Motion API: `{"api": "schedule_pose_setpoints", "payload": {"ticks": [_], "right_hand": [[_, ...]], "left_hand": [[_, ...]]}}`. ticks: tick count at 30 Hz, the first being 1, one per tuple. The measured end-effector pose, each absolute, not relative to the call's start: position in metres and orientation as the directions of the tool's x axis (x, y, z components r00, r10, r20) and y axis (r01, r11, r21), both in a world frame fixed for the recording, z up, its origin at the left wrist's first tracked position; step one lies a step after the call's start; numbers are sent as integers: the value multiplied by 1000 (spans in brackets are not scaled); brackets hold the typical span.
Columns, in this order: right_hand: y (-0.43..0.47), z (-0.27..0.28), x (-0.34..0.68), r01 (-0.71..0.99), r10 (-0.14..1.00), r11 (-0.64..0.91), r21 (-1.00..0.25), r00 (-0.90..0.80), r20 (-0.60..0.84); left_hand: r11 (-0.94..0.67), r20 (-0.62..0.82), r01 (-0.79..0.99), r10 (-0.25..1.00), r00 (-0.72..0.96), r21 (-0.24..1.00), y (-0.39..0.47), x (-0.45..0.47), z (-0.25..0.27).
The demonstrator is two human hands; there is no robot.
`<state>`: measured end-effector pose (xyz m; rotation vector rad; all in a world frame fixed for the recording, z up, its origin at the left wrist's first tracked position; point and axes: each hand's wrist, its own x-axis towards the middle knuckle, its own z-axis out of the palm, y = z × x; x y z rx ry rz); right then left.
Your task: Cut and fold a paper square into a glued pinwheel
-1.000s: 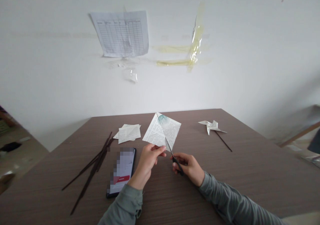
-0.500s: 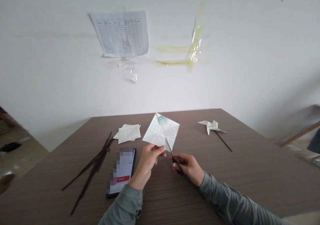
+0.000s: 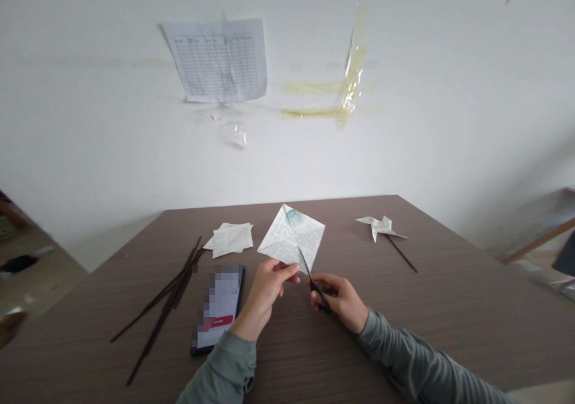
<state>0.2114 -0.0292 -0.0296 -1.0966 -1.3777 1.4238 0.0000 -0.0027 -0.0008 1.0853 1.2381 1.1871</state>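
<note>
Paper square: the printed square [image 3: 291, 233] is held above the tabletop, just ahead of both hands and tilted like a diamond; one corner points back between them.
Cutting line: the scissors [image 3: 319, 298] run from that near corner toward the middle, their long axis close to the diagonal; how far the blades are parted I cannot tell.
Left hand: this hand [image 3: 268, 285] is nearer, pinching the near edge, thumb on top, beside the blade.
Right hand: this one [image 3: 340, 300] is closed round the black handles, reaching the paper only through the tool.
Paper: thin, matte, covered in small print, with a greenish picture at the far corner and faint diagonal creases.
Left side: loose paper squares [image 3: 232, 240], slender dark sticks [image 3: 167, 301], a flat glossy smartphone [image 3: 222, 308].
Right side: a folded paper pinwheel [image 3: 380, 228] on a thin dark stick [image 3: 402, 254].
Tabletop: brown, wood-grained surface [image 3: 467, 320].
</note>
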Motion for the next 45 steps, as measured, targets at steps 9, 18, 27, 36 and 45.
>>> {"api": "schedule_pose_setpoints", "payload": {"ticks": [9,18,27,36,45], "right_hand": [[-26,-35,212,64,969,57,-996,-245,40],[-25,-40,214,122,965,155,-980,-230,124],[-26,-40,213,125,964,159,-979,-235,126],[-26,-39,213,91,967,99,-991,-246,74],[-26,-35,213,56,966,51,-997,-254,35]], "left_hand": [[82,-82,-31,997,-3,996,-5,-1,-1],[6,-25,-148,991,-128,989,-3,2,2],[-18,-7,-154,987,-159,988,-1,2,1],[-16,-7,-145,988,-154,989,1,1,-4],[-5,-17,-145,989,-149,989,0,0,-2]]}}
